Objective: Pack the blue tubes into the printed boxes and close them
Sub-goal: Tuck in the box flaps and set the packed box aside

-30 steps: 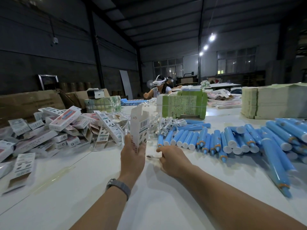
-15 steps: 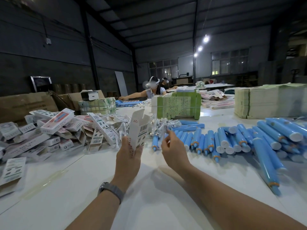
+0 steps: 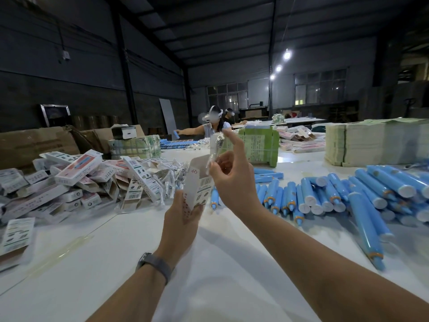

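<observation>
- Head view shows my left hand [image 3: 183, 212] holding one printed box [image 3: 199, 182] upright over the bench [image 3: 209, 263]. My fingers are curled round its low end, and its top flap stands open.
- My right hand [image 3: 232, 182] pinches a small clear packet [image 3: 215, 147] with something thin and dark in it. Thumb and one finger hold it, and the other fingers stick up loose. The packet hangs just above the open mouth of the box.
- I think I am at the filling step. The little packet looks ready to go in first.
- I cannot see down into the box, so I cannot tell if a tube is in it yet.
- Next I would lower the packet straight into the mouth. Then I would reach right for a tube, slide it in and fold the flap shut.
- Many blue tubes [image 3: 325, 196] lie loose on the bench to the right, near my right arm. None is in my hands.
- A pile of printed boxes [image 3: 76, 182] sits on the left. Some have open ends, and I cannot tell what is inside them.
- Far off, a green bundle [image 3: 260, 145] and a tall stack of flat sheets [image 3: 371, 142] rest on the bench.
</observation>
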The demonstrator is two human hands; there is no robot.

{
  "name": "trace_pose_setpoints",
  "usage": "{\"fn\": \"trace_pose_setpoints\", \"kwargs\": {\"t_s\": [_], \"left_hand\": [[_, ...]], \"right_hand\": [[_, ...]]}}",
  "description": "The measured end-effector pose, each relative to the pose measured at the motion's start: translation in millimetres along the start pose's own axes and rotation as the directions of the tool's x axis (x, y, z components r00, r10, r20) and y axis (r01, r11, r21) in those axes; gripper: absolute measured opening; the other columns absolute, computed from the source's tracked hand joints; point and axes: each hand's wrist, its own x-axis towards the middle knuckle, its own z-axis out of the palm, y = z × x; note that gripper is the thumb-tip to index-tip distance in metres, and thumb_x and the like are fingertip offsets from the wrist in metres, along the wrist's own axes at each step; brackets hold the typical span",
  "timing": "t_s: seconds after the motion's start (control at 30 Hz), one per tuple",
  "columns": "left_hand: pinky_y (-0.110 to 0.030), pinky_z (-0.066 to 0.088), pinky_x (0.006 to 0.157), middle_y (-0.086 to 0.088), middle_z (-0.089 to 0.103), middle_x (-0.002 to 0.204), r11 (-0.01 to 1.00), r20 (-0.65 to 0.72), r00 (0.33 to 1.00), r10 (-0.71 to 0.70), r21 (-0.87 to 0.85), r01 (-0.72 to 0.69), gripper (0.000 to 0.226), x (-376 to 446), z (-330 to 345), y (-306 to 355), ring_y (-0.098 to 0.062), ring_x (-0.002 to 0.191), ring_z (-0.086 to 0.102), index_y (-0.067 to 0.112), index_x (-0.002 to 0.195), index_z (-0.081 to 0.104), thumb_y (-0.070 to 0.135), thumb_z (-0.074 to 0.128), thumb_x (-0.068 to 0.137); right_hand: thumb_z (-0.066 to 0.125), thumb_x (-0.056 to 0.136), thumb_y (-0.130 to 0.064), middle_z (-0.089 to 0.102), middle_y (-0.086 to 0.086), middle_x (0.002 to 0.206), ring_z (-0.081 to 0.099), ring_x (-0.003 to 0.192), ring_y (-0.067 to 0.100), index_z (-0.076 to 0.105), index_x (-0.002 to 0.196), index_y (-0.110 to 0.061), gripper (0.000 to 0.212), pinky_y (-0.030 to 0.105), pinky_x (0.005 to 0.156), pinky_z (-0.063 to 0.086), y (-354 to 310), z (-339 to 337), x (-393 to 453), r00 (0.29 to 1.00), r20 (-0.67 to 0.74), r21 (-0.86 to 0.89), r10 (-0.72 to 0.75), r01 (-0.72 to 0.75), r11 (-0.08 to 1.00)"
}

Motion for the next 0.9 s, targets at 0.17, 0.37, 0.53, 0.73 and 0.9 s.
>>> {"fn": "trace_pose_setpoints", "kwargs": {"t_s": [0.17, 0.37, 0.53, 0.73, 0.9], "left_hand": [[-0.005, 0.048, 0.063, 0.025, 0.061, 0.099, 1.0, 0.025, 1.0, 0.003, -0.015, -0.002, 0.029, 1, 2, 0, 0.017, 0.082, 0.06, 0.022, 0.104, 0.046, 0.006, 0.067, 0.092], [-0.022, 0.055, 0.068, 0.016, 0.067, 0.097, 1.0, 0.027, 1.0, 0.015, -0.017, -0.015, 0.027, -2, -1, 5, 0.0, 0.085, 0.065, 0.019, 0.108, 0.048, 0.007, 0.067, 0.092], [-0.041, 0.057, 0.076, 0.0, 0.07, 0.1, 0.999, 0.054, 0.998, 0.02, -0.029, -0.019, 0.026, -4, 1, 10, -0.023, 0.09, 0.067, 0.017, 0.109, 0.048, 0.008, 0.067, 0.093], [-0.024, 0.055, 0.062, 0.018, 0.071, 0.091, 0.978, 0.093, 0.995, 0.045, -0.206, -0.025, 0.028, -6, 1, 11, -0.005, 0.071, 0.064, 0.032, 0.1, 0.052, 0.01, 0.062, 0.086], [-0.062, 0.053, 0.09, -0.004, 0.071, 0.101, 0.91, 0.16, 0.986, 0.038, -0.414, 0.032, 0.031, -7, 1, 17, -0.038, 0.102, 0.064, 0.033, 0.101, 0.06, 0.011, 0.06, 0.078]], "right_hand": [[0.064, 0.087, -0.003, 0.063, -0.001, 0.072, 0.063, 0.066, 0.015, 0.05, 0.132, -0.026, 0.052, 0.046, 0.066, 0.055, 5, -2, 1, 0.999, 0.012, -0.156, -0.035, 0.037, 0.987], [0.068, 0.088, -0.009, 0.066, -0.003, 0.077, 0.058, 0.067, 0.01, 0.044, 0.126, -0.025, 0.048, 0.028, 0.062, 0.045, 10, -2, 1, 0.991, -0.015, -0.211, -0.135, 0.129, 0.969], [0.063, 0.091, -0.014, 0.062, -0.008, 0.09, 0.057, 0.087, 0.022, 0.052, 0.12, -0.019, 0.031, 0.039, 0.069, 0.049, 14, 0, -3, 0.984, -0.023, -0.323, -0.177, 0.16, 0.933], [0.052, 0.097, -0.031, 0.052, -0.001, 0.115, 0.048, 0.103, 0.018, 0.074, 0.104, -0.016, 0.027, 0.032, 0.079, 0.041, 30, 0, -13, 0.993, 0.095, -0.375, -0.071, 0.102, 0.922], [0.049, 0.095, -0.039, 0.06, -0.008, 0.111, 0.065, 0.088, 0.011, 0.052, 0.123, -0.031, 0.03, 0.034, 0.07, 0.054, 25, 4, -21, 0.989, 0.115, -0.052, 0.092, -0.086, 0.995]]}}
